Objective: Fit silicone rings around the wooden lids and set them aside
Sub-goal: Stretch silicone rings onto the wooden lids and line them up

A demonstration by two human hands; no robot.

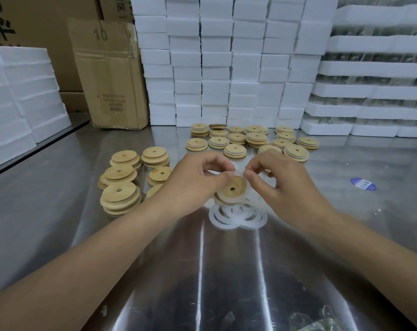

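Two bare forearms reach out over the shiny steel table (59, 211). The left hand (193, 185) and the right hand (286, 185) both pinch a pale silicone ring (248, 187) at the far edge of a wooden lid (238, 185). They hold it just above a small pile of loose rings (237, 215). Bare lids (121, 185) are stacked to the left. Ringed lids (250, 139) lie farther off, in front of white foam blocks (214, 68).

Steel table (226, 271) bears wooden lids (121, 194), rings (216, 222) (white), foam blocks (214, 91).
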